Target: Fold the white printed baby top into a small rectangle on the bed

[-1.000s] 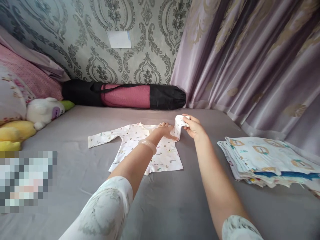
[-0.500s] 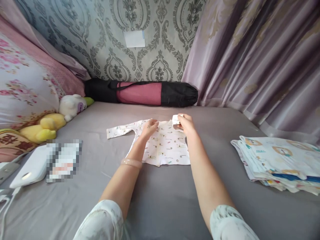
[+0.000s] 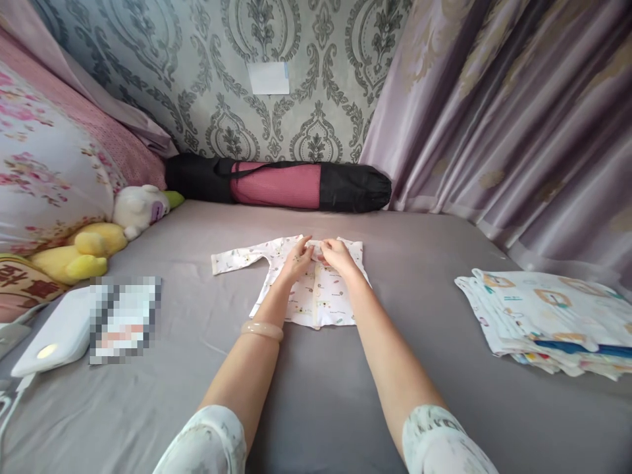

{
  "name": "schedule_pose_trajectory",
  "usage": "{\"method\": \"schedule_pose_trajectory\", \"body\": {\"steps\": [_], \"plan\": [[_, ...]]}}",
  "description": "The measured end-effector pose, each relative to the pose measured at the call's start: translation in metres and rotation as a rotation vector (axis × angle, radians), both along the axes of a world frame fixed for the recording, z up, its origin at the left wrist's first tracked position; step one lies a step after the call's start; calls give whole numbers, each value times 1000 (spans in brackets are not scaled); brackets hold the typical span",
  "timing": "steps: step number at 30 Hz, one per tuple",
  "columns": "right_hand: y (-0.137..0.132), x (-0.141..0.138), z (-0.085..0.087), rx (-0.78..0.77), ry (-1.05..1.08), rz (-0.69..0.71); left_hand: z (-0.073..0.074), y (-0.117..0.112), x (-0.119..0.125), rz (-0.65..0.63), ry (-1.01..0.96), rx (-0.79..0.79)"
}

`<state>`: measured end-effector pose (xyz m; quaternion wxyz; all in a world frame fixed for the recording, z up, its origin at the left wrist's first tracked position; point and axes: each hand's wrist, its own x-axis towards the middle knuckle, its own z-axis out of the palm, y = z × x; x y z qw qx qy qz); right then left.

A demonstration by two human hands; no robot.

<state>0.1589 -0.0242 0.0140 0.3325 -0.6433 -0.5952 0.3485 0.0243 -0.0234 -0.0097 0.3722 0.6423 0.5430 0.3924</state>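
Observation:
A small white baby shirt (image 3: 330, 303) with a tiny scattered print lies spread on the grey sheet. Its left sleeve (image 3: 237, 260) stretches out to the side, while the right side is folded inward across the chest. My left hand (image 3: 297, 258), with a pale bangle on the wrist, rests on the shirt beside the collar, thumb and fingers apart. Pinched in my right hand (image 3: 338, 255) is the shirt's right sleeve, held over the upper chest close to my left fingertips. The sleeve's end is partly hidden by my fingers.
Folded printed clothes (image 3: 553, 316) are stacked at the right. A black and pink rolled bag (image 3: 276, 185) lies along the wall. To the left are a white device (image 3: 64, 329) with a cable, a blurred packet (image 3: 126, 319), plush toys (image 3: 89, 253) and a floral pillow (image 3: 44, 151).
My right hand has moved left, carrying the sleeve from the shirt's right shoulder in over the chest. The shirt's right edge is now folded in. My left hand has stayed nearly in place.

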Motion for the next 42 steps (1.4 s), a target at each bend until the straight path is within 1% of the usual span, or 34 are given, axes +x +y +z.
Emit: {"method": "schedule_pose_trajectory", "body": {"steps": [4,6,8,10,14,19,22,26,29,32,35,38,42], "plan": [[-4,20,8,126,-374,-5,-5,3,2,8,76,32],[-8,32,8,165,-536,-1,-6,4,3,21,107,42],[-11,42,4,145,-675,13,-5,5,3,21,144,77],[-12,51,-3,88,-775,39,-4,5,3,3,184,128],[-11,62,-18,41,-845,92,-6,3,1,-30,283,218],[-7,66,-30,10,-856,98,-15,4,-4,-17,412,293],[-7,66,-33,6,-864,93,-21,6,-5,4,447,305],[-7,64,-27,-28,-884,94,-23,4,-4,-5,519,314],[-7,60,-20,27,-931,92,-19,2,-2,43,582,278],[-7,54,-19,90,-926,140,-11,1,-3,106,605,250],[-8,50,-23,63,-896,176,0,1,-10,125,580,211],[-8,49,-27,46,-883,171,14,-1,-22,142,530,163],[-5,51,-27,17,-877,171,32,-6,-40,177,480,61]]}}
